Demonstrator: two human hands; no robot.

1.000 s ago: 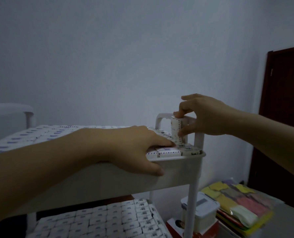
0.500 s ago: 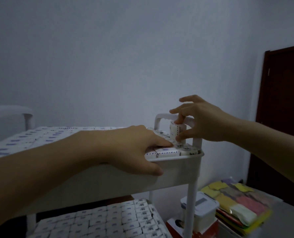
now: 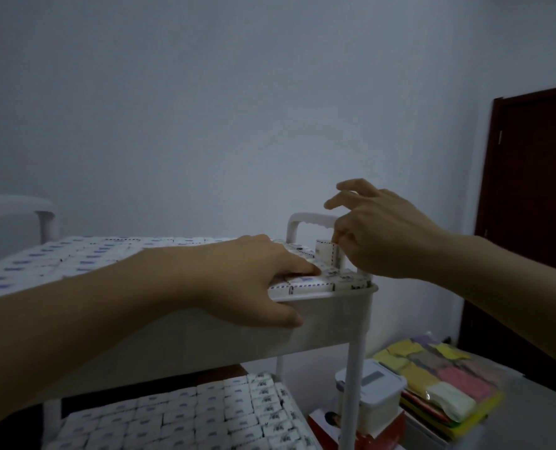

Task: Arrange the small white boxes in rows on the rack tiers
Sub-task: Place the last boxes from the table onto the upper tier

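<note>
Upright box (image 3: pixel 326 256) partly behind right hand (image 3: pixel 383 235), grip unclear, lower-tier boxes (image 3: pixel 205 414) cut off below.

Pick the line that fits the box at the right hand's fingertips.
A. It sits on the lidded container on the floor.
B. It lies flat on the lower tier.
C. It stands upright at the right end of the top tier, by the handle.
C: the right hand has its fingers on the upright box at the right end of the top tier, beside the handle, above the flat boxes.
</note>
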